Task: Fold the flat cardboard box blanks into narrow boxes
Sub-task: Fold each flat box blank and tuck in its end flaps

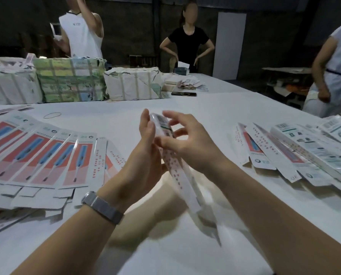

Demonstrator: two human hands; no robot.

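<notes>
A long narrow white box blank [180, 173] with small red print is held tilted above the table, its far end up between my hands and its near end low by the table. My left hand [146, 149] grips its side from the left. Fingers of my right hand [187, 141] pinch the flap at its top end. Flat blanks [52, 155] with red, pink and blue print lie fanned out at left. A pile of folded narrow boxes [296, 153] lies at right.
The white table [165, 255] stretches ahead. Three wrapped bundles [70, 80] stand at the back left, with a rubber band [52, 115] before them. A dark flat item [183, 93] and loose papers lie further back. Three people stand around the table's far and right sides.
</notes>
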